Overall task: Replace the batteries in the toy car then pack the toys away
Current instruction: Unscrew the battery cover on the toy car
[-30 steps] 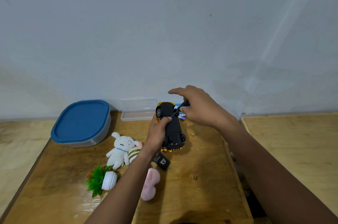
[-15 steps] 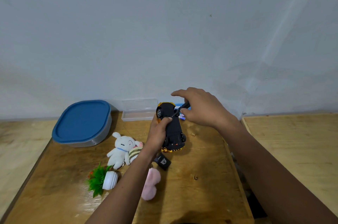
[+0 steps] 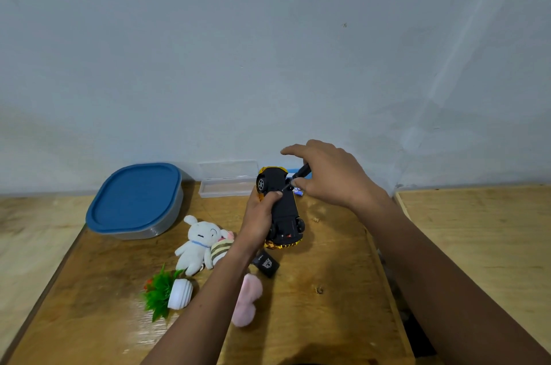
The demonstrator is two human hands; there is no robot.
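Observation:
A yellow toy car (image 3: 284,209) lies upside down on the wooden table, its black underside facing up. My left hand (image 3: 258,220) grips the car's left side, thumb across the underside. My right hand (image 3: 328,177) holds a small black screwdriver (image 3: 298,177) whose tip touches the underside near the front wheel. A small blue and white battery (image 3: 298,192) lies just right of the car, partly hidden. A black cover piece (image 3: 266,264) rests below the car.
A grey container with a blue lid (image 3: 135,200) stands at the back left. A clear plastic case (image 3: 226,183) lies against the wall. A white plush rabbit (image 3: 198,242), a striped plush (image 3: 220,250), a green plant toy (image 3: 167,290) and a pink plush (image 3: 247,299) lie near my left forearm.
My right hand has turned slightly on the screwdriver, the fingers shifting. The car and left hand stay in place.

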